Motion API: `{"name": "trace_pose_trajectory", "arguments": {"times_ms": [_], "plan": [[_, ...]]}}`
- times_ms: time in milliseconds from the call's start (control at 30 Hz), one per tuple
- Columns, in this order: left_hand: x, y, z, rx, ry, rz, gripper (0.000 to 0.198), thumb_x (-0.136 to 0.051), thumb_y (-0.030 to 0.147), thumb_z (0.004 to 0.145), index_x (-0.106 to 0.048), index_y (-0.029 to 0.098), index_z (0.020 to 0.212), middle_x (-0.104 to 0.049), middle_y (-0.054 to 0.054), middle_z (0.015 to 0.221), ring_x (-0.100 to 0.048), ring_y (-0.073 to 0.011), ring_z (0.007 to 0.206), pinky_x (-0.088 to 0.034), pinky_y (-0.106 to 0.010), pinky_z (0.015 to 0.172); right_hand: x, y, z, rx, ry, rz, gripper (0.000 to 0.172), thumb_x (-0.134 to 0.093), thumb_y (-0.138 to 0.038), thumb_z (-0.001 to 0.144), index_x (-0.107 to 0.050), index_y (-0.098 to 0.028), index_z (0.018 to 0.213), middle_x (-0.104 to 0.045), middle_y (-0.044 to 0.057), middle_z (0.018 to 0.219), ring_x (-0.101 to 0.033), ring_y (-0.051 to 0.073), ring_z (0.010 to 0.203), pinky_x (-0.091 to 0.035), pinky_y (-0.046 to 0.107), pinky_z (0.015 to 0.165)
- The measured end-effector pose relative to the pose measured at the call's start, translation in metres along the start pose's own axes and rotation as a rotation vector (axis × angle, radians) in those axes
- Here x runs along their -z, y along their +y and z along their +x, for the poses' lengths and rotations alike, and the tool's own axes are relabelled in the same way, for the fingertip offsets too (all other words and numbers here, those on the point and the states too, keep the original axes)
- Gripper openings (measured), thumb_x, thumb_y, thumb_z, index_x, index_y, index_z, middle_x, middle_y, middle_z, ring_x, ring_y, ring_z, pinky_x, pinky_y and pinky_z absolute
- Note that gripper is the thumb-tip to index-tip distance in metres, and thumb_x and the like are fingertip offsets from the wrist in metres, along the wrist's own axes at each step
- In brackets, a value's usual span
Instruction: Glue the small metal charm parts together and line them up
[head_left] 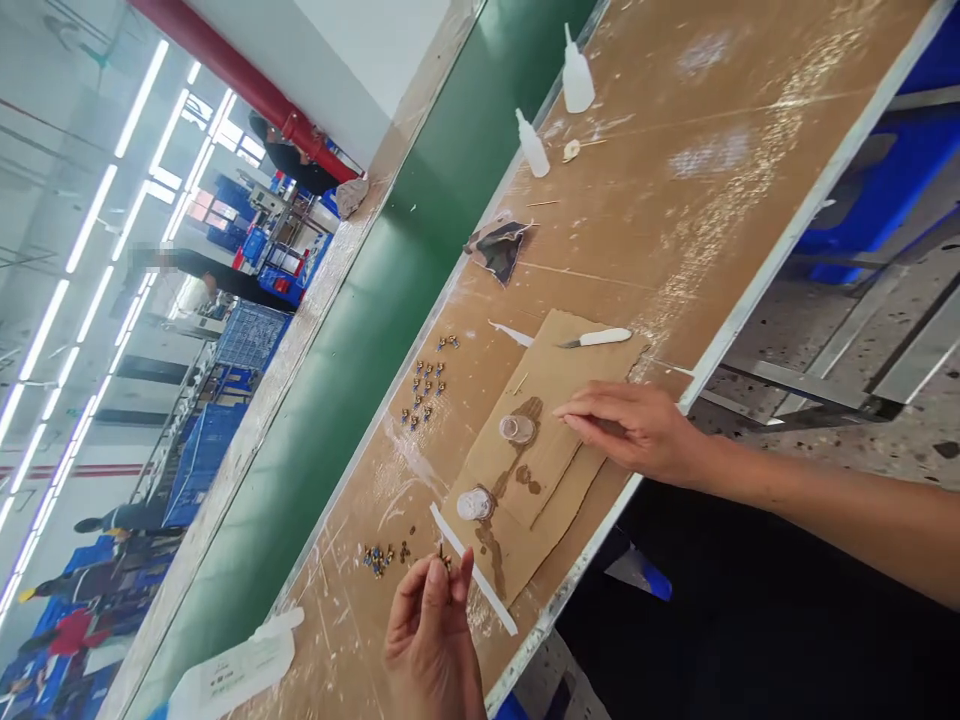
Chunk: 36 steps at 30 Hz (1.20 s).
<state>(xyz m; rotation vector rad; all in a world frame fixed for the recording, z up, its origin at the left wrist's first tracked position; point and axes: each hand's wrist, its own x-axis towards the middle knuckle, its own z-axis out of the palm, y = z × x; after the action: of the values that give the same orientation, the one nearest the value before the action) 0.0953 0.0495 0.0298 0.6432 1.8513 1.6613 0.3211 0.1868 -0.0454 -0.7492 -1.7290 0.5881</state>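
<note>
Left hand pinches a tiny part between thumb and fingertips; a loose heap just beside it seems left to do, while neat rows beyond look finished. Right hand rests flat, fingers together, on the cardboard
</note>
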Motion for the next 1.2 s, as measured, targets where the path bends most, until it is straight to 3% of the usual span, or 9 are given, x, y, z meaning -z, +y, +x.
{"name": "trace_pose_trajectory", "arguments": {"times_ms": [167,300,533,767,1200], "plan": [[-0.029,0.010,0.001,-0.056,-0.007,0.216,0.032,-0.085,0.036,0.055,-0.073,0.018,0.079,-0.069,0.000,0.065,-0.067,-0.0140,0.064,-0.057,-0.036,0.081,-0.001,0.005,0.000,0.056,0.050,0.012,0.015,-0.047,-0.015,0.092,-0.061,-0.014,0.097,-0.064,0.004,0.077,-0.059,0.010,0.069,-0.047,0.022,0.064],[-0.058,0.021,0.009,-0.152,-0.045,0.466,0.035,-0.082,0.038,0.058,-0.074,0.020,0.087,-0.072,-0.001,0.074,-0.067,-0.0143,0.072,-0.055,-0.027,0.076,-0.003,0.010,-0.003,0.091,0.078,0.011,0.015,-0.046,-0.016,0.093,-0.060,-0.015,0.096,-0.064,0.005,0.079,-0.058,0.010,0.070,-0.048,0.022,0.065],[-0.094,0.025,0.028,-0.276,-0.180,0.807,0.034,-0.073,0.047,0.065,-0.073,0.020,0.086,-0.073,-0.003,0.083,-0.067,-0.0201,0.080,-0.051,-0.035,0.081,-0.001,0.010,0.000,0.091,0.062,-0.111,0.021,-0.041,-0.020,0.095,-0.061,-0.014,0.091,-0.060,0.003,0.073,-0.054,0.010,0.065,-0.045,0.022,0.061],[-0.111,0.029,0.034,-0.366,-0.187,1.104,0.031,-0.067,0.049,0.069,-0.072,0.023,0.084,-0.072,-0.001,0.083,-0.066,-0.0225,0.084,-0.049,-0.036,0.077,-0.002,0.011,0.001,0.050,0.043,-0.178,0.025,-0.040,-0.021,0.096,-0.062,-0.014,0.086,-0.060,0.004,0.072,-0.054,0.011,0.066,-0.043,0.024,0.062],[-0.125,0.033,0.033,-0.408,-0.240,1.166,0.020,-0.067,0.042,0.073,-0.071,0.025,0.081,-0.071,0.000,0.082,-0.066,-0.0214,0.085,-0.051,-0.035,0.081,-0.001,0.014,0.001,0.044,0.016,-0.198,0.029,-0.037,-0.022,0.097,-0.062,-0.013,0.086,-0.062,0.004,0.077,-0.054,0.011,0.069,-0.046,0.024,0.066]]}}
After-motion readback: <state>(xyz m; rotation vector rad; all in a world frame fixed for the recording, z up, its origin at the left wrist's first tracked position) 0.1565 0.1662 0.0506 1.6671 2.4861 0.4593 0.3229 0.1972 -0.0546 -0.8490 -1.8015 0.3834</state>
